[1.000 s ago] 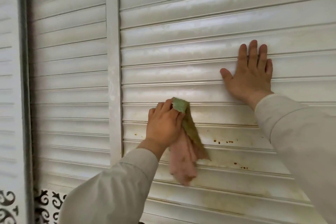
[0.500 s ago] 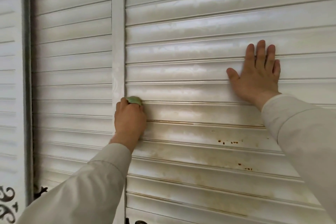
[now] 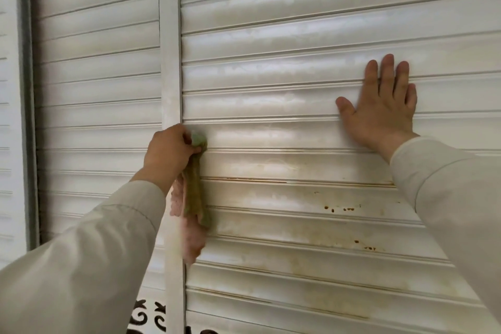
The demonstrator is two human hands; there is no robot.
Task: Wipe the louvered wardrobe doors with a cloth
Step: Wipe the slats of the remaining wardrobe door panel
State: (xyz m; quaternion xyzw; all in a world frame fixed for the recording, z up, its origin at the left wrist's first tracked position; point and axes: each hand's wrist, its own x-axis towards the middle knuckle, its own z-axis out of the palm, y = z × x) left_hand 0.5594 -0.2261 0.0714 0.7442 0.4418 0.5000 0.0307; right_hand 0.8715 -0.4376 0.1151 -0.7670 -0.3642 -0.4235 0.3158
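A white louvered wardrobe door (image 3: pixel 284 43) fills the right of the view, its lower slats stained yellow-brown. My left hand (image 3: pixel 169 153) grips a green and pink cloth (image 3: pixel 193 206) and holds it against a slat at the door's left edge, beside the vertical frame post (image 3: pixel 169 35). The cloth's loose end hangs down below my fist. My right hand (image 3: pixel 382 108) lies flat on the slats further right, fingers straight and pointing up.
A second louvered door (image 3: pixel 97 68) stands left of the post, set further back. Small rust-coloured spots (image 3: pixel 339 209) dot a lower slat on the right door. Dark ornamental scrollwork (image 3: pixel 150 314) shows at the bottom.
My left hand swept the cloth leftward along the slat to the frame post and stays there; the cloth's tail hangs into view again. My right hand has stayed pressed in place.
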